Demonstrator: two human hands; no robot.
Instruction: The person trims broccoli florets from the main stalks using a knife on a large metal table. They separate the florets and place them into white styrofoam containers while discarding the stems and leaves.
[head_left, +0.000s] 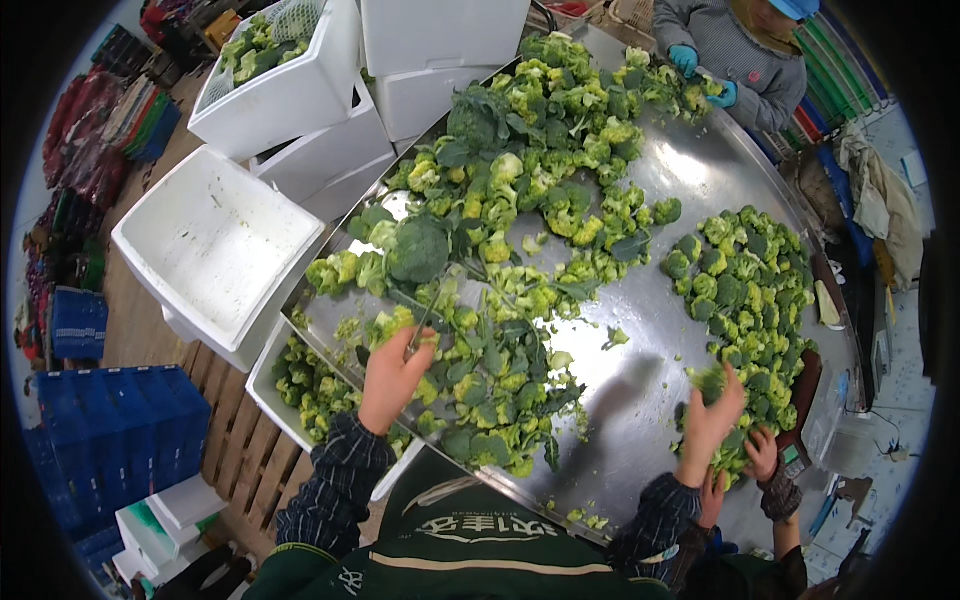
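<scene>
My left hand (397, 367) grips a knife (429, 319), its blade pointing up and away over the loose broccoli pieces. A large broccoli head (418, 249) lies just beyond the blade. To the right, my right hand (716, 409) has a broccoli floret (707, 381) at its fingertips, beside the heap of cut broccoli florets (739, 292); blur hides whether the fingers hold it or are releasing it. Broccoli heads, florets and leaves (555, 135) cover much of the steel table (637, 300) ahead and left.
Another person's hands (761, 454) touch florets just right of my right hand. Across the table, a co-worker in blue gloves (684, 60) handles broccoli. An empty white foam box (217, 247) stands left, above a foam box of florets (259, 375). Blue crates (124, 435) are stacked lower left.
</scene>
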